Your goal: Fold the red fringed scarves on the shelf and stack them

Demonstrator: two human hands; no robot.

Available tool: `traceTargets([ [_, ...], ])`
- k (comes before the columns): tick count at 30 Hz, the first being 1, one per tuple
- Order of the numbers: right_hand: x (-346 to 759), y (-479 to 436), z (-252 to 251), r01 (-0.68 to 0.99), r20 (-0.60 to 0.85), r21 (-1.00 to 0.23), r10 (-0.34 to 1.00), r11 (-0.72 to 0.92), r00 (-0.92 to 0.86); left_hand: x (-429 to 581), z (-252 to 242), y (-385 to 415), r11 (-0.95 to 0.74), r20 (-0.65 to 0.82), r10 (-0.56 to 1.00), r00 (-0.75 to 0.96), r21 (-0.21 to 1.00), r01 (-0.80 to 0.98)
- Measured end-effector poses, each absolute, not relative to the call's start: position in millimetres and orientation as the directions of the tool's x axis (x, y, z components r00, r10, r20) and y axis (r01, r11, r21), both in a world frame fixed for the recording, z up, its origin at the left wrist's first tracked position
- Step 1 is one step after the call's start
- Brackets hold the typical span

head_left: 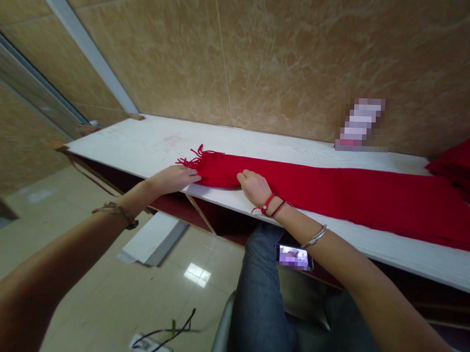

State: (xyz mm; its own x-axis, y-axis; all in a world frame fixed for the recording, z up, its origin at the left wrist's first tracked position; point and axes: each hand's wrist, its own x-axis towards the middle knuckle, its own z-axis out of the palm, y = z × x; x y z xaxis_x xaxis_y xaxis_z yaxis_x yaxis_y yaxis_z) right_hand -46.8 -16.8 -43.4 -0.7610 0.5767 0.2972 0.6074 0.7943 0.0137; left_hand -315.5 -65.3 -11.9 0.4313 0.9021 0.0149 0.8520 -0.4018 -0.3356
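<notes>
A long red scarf (311,186) lies folded lengthwise along the white tabletop, its fringe (191,158) at the left end. My left hand (175,178) is at the near corner by that fringe, fingers together on the cloth's edge; its thumb is hidden. Farther right, my right hand (255,187) has its fingers curled in a pinch at the scarf's near edge. The cloth between the two hands lies flat.
More red cloth (459,163) is heaped at the table's right end. The white table (143,142) stands against a tan wall, with open shelves beneath. A lit phone (294,257) is below the table edge by my right forearm. Black cables (167,335) and a white board (151,240) lie on the floor.
</notes>
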Motion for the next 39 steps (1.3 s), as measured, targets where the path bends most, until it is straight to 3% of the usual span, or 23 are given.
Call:
traceTargets([
  [3,-45,-13,-44,0.601,0.297,0.014,0.570,0.799,-0.766,-317,-9,-60,-0.403,-0.033,0.900,0.434,-0.445,0.800],
  [7,-44,-12,-47,0.514,0.303,0.055,0.476,0.856,-0.825,-313,-11,-60,-0.367,-0.022,0.910,0.414,-0.504,0.782],
  [12,-47,-15,-50,0.428,0.278,0.056,0.397,0.902,-0.875,-303,-18,-64,-0.353,0.005,0.912,0.409,-0.499,0.792],
  [19,-52,-15,-39,0.481,0.296,0.049,0.447,0.876,-0.844,-305,-11,-53,-0.261,0.140,0.922,0.362,-0.464,0.846],
  [22,-53,-16,-38,0.498,0.330,0.061,0.454,0.865,-0.828,-311,-11,-47,-0.199,0.205,0.916,0.344,-0.511,0.836],
  [25,-53,-16,-43,0.456,0.277,0.063,0.423,0.888,-0.863,-320,-21,-46,-0.243,0.125,0.920,0.371,-0.561,0.791],
  [29,-51,-13,-53,0.375,0.256,0.011,0.360,0.927,-0.897,-330,-29,-52,-0.266,0.083,0.928,0.364,-0.539,0.799],
  [36,-48,-15,-49,0.464,0.420,0.036,0.408,0.885,-0.811,-319,-6,-41,-0.064,0.300,0.925,0.233,-0.481,0.874],
  [39,-44,-15,-51,0.381,0.349,0.009,0.354,0.925,-0.868,-328,-15,-43,-0.147,0.168,0.951,0.259,-0.492,0.858],
])
